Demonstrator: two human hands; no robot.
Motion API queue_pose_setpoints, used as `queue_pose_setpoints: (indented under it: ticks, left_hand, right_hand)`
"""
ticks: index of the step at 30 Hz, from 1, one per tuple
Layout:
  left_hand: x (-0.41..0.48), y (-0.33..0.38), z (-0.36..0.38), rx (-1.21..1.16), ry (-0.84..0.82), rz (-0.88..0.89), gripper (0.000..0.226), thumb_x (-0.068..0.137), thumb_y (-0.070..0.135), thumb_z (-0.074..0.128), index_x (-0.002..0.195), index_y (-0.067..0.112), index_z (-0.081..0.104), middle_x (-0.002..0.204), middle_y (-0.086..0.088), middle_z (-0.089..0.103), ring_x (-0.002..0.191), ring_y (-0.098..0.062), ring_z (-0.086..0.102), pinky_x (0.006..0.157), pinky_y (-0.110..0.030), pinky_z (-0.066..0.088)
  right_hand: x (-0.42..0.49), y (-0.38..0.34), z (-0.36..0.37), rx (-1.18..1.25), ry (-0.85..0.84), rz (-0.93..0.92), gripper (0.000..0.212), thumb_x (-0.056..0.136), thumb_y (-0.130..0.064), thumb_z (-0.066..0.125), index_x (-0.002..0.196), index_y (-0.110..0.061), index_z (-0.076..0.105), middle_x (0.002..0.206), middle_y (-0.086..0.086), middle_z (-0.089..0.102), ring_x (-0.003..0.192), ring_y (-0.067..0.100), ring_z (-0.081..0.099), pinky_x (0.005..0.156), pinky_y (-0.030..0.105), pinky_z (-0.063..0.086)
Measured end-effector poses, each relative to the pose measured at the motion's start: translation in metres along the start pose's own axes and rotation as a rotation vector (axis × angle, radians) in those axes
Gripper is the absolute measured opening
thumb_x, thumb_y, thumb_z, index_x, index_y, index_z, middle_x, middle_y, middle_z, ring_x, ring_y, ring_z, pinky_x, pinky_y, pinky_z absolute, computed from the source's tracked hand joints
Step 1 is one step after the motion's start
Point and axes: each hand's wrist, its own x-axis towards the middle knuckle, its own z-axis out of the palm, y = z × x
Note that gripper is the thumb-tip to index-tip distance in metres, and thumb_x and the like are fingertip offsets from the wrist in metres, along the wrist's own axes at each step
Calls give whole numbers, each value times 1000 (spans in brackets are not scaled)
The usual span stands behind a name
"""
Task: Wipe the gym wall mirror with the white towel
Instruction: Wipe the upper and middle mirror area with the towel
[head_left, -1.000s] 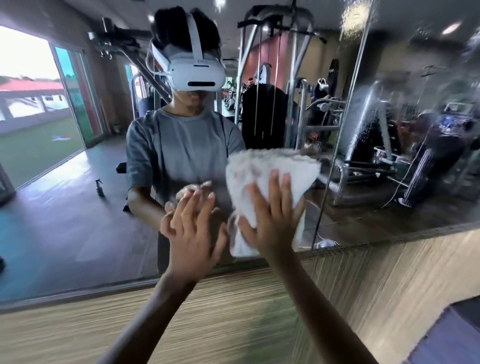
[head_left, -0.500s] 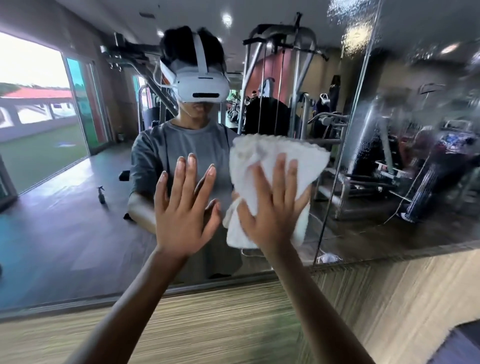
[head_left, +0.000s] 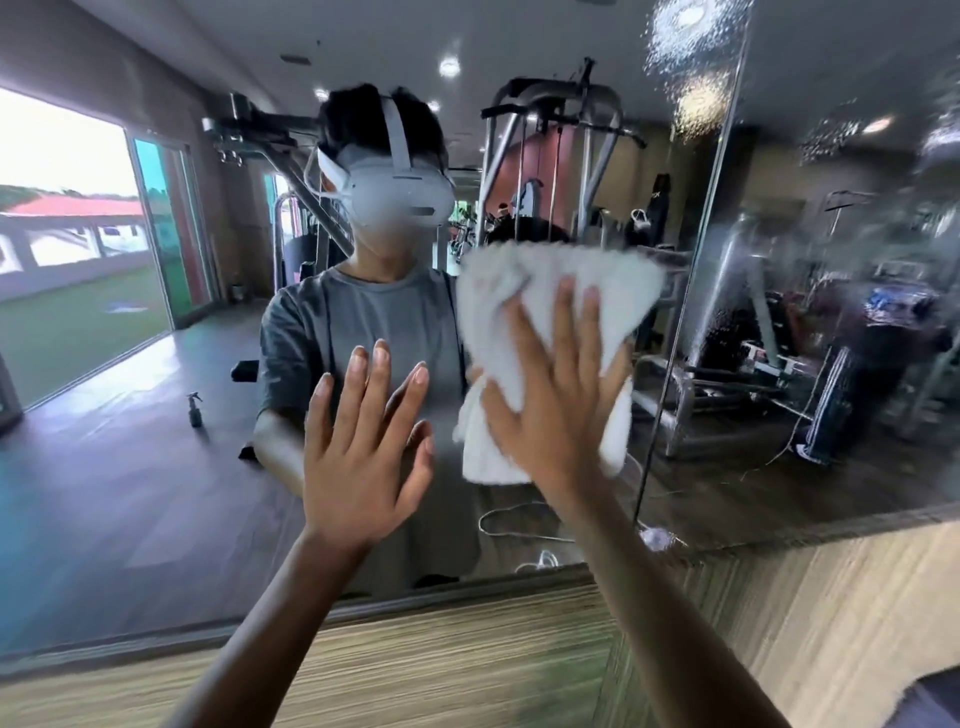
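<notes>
- Large gym wall mirror (head_left: 104, 493): small dark spray bottle (head_left: 195, 410) reflected on floor, contents can't tell.
- Left hand (head_left: 358, 457): flat at glass, fingers straight & spread, holds nothing.
- Crumpled white terry towel (head_left: 550, 322): on mirror, just right of left hand.
- Right hand (head_left: 556, 415): straight spread fingers press towel to glass.
- Water droplets (head_left: 696, 98) top right.

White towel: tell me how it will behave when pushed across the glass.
The white towel looks floppy: it bunches under the right hand. Its loose lower end will likely trail. The fluffy pile probably drags rather than slips on the mirror.
</notes>
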Motion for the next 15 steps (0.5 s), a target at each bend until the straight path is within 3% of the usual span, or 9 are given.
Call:
queue_pose_setpoints:
  ticks: [3, 6, 9, 12, 13, 15]
  left_hand:
    - [3, 1, -3, -38, 11, 1, 55, 96, 33, 52, 147, 13, 50, 157, -19, 38, 148, -34, 32, 118, -55, 27]
    - [14, 0, -14, -96, 35, -31, 51, 92, 34, 53, 138, 14, 61, 152, -16, 44, 142, -33, 38, 112, -56, 30]
    - [51, -5, -23, -105, 75, -27, 51, 91, 39, 51, 134, 13, 61, 147, -13, 42, 137, -33, 36, 111, -53, 25]
    - [97, -8, -22, -62, 139, 1, 52, 94, 37, 49, 141, 16, 52, 154, -17, 42, 145, -31, 33, 115, -49, 18]
    - [106, -7, -21, -46, 119, -8, 56, 96, 38, 46, 147, 18, 46, 157, -18, 38, 148, -30, 28, 117, -49, 15]
    - [117, -8, -14, -4, 84, -25, 62, 99, 42, 40, 156, 22, 32, 163, -17, 26, 153, -29, 18, 120, -52, 9]
  right_hand:
    - [-48, 25, -1, -27, -60, -199, 74, 77, -50, 57, 146, -30, 40, 158, 9, 30, 148, 29, 28, 108, 60, 28]
    - [-45, 59, -11, 15, -93, -32, 67, 80, -47, 51, 143, -27, 42, 160, 10, 27, 150, 29, 22, 112, 62, 21]
    - [18, 63, -15, 13, -32, 202, 70, 86, -49, 47, 151, -27, 35, 164, 12, 20, 151, 31, 15, 115, 65, 10]
    - [67, 33, -17, 19, 22, 225, 72, 89, -53, 45, 155, -29, 30, 165, 14, 19, 152, 33, 13, 119, 49, -11]
    - [66, 20, -17, 9, 12, 173, 73, 88, -54, 46, 155, -29, 30, 165, 14, 19, 152, 33, 14, 119, 46, -9]
    - [46, 9, -15, -30, -24, -7, 75, 86, -52, 50, 155, -27, 31, 164, 14, 21, 152, 33, 17, 117, 53, 11]
